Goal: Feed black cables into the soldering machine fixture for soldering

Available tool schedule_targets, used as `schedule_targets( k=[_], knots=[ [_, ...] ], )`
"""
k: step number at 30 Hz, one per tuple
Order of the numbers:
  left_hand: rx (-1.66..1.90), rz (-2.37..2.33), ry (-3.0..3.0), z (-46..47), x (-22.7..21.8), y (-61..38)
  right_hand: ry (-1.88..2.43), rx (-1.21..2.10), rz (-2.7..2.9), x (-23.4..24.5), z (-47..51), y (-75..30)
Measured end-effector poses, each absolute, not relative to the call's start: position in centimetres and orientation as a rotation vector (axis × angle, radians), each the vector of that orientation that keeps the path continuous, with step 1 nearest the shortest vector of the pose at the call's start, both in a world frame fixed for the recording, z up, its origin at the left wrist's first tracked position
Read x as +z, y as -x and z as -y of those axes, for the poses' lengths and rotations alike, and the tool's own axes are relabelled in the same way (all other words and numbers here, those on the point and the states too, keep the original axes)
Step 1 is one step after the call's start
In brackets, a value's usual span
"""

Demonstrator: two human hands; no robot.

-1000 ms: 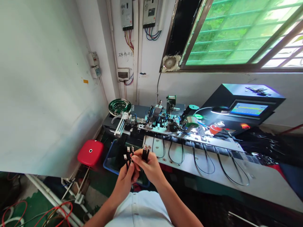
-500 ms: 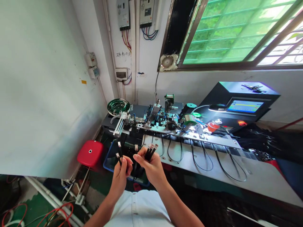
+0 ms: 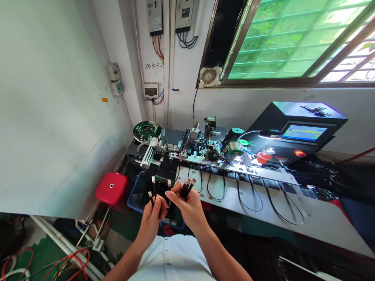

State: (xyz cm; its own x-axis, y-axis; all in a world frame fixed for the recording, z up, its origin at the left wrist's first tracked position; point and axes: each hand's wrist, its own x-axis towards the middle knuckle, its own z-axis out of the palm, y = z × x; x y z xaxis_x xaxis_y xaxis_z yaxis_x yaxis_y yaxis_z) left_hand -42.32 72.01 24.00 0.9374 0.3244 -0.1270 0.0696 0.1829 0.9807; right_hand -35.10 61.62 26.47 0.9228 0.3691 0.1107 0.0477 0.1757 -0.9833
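Left hand (image 3: 150, 218) and right hand (image 3: 187, 207) each pinch thin black cables (image 3: 184, 191) tipped with small pale connectors (image 3: 190, 182).

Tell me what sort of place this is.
Probably a small factory workshop for cable assembly. It has a bench machine with a round feeder bowl and a control screen, and mounted wiring boxes. The left hand and right hand both grip black cables.
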Motion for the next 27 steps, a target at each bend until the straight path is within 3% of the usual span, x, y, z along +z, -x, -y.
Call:
schedule_targets(
  k=[8,19,27],
  knots=[
    [0.076,-0.325,-1.337,-71.9,25.0,42.7,1.381,-0.074,0.384,25.2,-62.9,35.1],
    [-0.106,-0.322,-1.286,-72.2,24.4,42.9,1.166,0.629,0.394,24.5,-63.0,34.9],
    [0.268,-0.445,-1.377,-74.3,23.2,41.4,1.379,0.228,0.359,26.2,-62.3,34.9]
  ],
)
